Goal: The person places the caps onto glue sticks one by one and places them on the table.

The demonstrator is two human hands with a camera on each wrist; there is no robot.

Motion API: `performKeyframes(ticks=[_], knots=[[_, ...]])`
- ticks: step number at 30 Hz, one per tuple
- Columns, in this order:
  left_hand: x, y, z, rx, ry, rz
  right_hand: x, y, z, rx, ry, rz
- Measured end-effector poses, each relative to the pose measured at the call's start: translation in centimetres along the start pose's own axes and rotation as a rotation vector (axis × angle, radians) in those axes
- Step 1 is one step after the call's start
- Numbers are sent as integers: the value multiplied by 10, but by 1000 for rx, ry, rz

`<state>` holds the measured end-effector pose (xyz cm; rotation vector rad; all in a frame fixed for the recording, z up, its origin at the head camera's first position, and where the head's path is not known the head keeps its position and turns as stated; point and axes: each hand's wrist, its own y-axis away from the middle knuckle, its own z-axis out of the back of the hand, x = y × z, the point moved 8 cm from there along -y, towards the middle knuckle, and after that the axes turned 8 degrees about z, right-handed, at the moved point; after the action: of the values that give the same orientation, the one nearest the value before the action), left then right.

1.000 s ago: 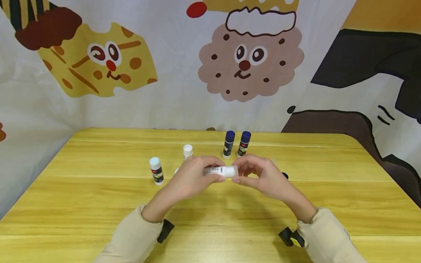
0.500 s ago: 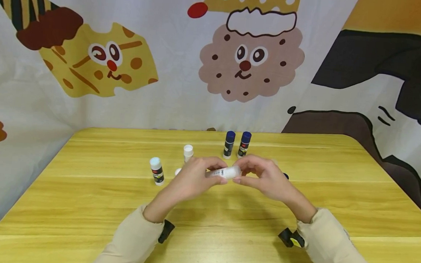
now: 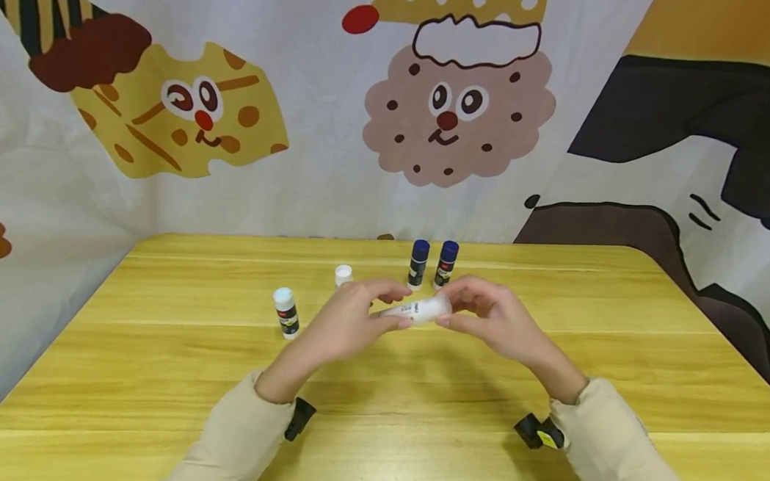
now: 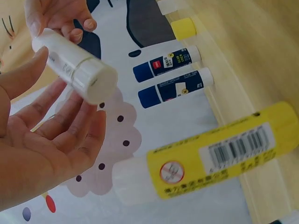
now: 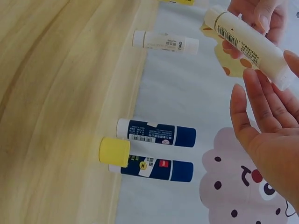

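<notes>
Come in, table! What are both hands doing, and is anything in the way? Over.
Left hand and right hand holding opposite ends of the white glue stick. Two blue-capped glue sticks standing beyond, apart from it. No obstruction seen.

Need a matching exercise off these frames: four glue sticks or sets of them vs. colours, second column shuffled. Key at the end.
Column 1
1. Held glue stick
2. Rear pair of glue sticks, head view
3. Leftmost glue stick, head view
4. Glue stick nearest the camera, left wrist view

Column 2
A. Pale cap, dark label
B. Yellow with a barcode
C. Mostly white
D. Dark blue caps

Pairs: 1-C, 2-D, 3-A, 4-B
</notes>
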<state>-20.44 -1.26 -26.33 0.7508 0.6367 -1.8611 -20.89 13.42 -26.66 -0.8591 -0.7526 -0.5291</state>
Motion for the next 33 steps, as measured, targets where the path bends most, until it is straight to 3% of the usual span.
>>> performKeyframes(ticks=[11, 16, 25, 33], knots=[[4, 2, 21, -37, -78, 20, -1, -5, 13, -7, -10, -44], [9, 5, 33, -38, -68, 37, 0, -7, 22, -28, 12, -44], [22, 9, 54, -88, -42, 8, -6, -6, 37, -74, 90, -134], [34, 13, 68, -133, -59, 21, -13, -2, 51, -110, 159, -215]])
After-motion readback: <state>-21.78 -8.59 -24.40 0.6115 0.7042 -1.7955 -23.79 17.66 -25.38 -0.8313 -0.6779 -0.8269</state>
